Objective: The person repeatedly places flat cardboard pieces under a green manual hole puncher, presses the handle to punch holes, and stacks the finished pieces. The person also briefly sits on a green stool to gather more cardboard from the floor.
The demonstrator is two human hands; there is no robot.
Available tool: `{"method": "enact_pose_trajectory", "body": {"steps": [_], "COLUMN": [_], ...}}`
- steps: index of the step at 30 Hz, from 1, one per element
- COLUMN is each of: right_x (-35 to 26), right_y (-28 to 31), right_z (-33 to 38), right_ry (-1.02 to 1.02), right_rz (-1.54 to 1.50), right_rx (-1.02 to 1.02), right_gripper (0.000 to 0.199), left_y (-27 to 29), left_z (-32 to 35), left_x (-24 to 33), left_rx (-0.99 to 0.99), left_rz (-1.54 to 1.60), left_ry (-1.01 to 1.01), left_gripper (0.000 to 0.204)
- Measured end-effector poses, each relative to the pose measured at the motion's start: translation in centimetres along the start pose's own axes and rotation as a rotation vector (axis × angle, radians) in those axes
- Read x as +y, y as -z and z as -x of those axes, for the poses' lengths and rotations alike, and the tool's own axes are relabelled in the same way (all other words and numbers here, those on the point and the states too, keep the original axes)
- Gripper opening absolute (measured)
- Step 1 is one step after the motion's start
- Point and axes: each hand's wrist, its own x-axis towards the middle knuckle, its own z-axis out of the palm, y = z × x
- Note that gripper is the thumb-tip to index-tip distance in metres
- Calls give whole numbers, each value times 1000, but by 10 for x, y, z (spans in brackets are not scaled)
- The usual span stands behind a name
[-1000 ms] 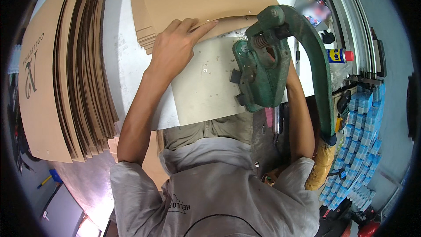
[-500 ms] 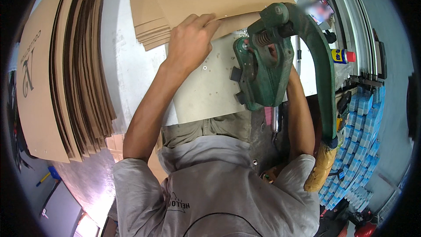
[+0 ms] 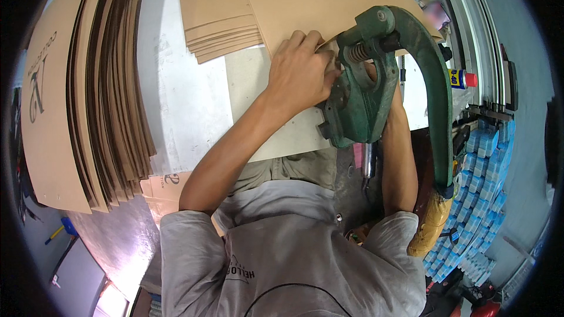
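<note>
A flat brown paper bag (image 3: 294,9) with a large black print lies slanted across the bench, its near edge reaching the jaws of a green hand press (image 3: 361,105). My left hand (image 3: 302,70) is closed on that edge, fingers curled, right beside the press's left side. Behind the press is my right hand (image 3: 371,71); only a bit of it shows past the frame, and its fingers are hidden. The press's long curved lever (image 3: 437,100) arches over to the right and ends in a yellow-wrapped handle (image 3: 432,223).
More flat brown bags (image 3: 223,35) lie fanned under the held one. A tall row of brown bags (image 3: 111,94) stands at the left. A pale board (image 3: 288,135) covers the bench before me. At right are a blue-and-yellow can with red cap (image 3: 464,79) and stacked blue packs (image 3: 476,194).
My left hand has moved right, up against the press. The top bag has shifted right and turned, uncovering more of the bags beneath. The small white ring on the board is no longer visible.
</note>
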Motion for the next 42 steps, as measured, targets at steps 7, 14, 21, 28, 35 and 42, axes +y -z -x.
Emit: {"method": "enact_pose_trajectory", "body": {"steps": [7, 14, 21, 28, 35, 42], "right_x": [-17, -188, -85, -135, -110, -156], "right_y": [49, 56, -9, 30, 20, 9], "right_z": [1, 151, 141, 137, 132, 176], "right_ry": [309, 1134, 955, 858, 731, 839], "right_rz": [940, 1058, 1364, 591, 248, 738], "right_rx": [-41, 58, -209, -181, -195, -284], "right_gripper": [13, 55, 85, 110, 111, 114], "left_y": [-9, -3, -1, -3, -2, -7], "left_z": [-4, 3, -3, -2, -2, -3], "left_x": [1, -10, -7, -5, -9, -1], "left_rx": [-54, 11, -34, -43, -37, -25], "left_rz": [-35, -35, -73, -119, -67, -60], "left_ry": [2, 6, -37, -66, -35, 10], "left_gripper": [28, 28, 31, 38, 36, 29]}}
